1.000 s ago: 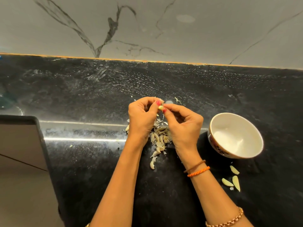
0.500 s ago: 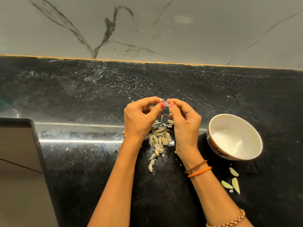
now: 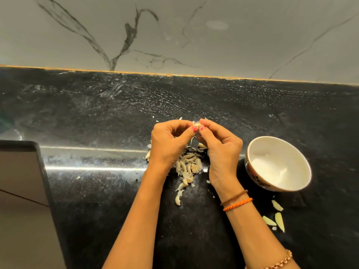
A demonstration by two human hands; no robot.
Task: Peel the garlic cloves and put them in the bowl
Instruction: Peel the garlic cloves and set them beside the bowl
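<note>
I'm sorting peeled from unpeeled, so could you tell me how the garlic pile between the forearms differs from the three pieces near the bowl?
The garlic pile is a dense heap of many greyish-tan, papery-looking cloves; the three pieces lie spread apart, smooth and pale yellow. The pile sits below the hands, left of the bowl; the three pieces lie on its near side. Both rest on the black counter, outside the bowl.

The person has bare arms and pink nail polish. The right arm [image 3: 258, 235] wears a brown thread [image 3: 234, 197], an orange thread [image 3: 238, 204] and a bead bracelet [image 3: 279, 262].
</note>
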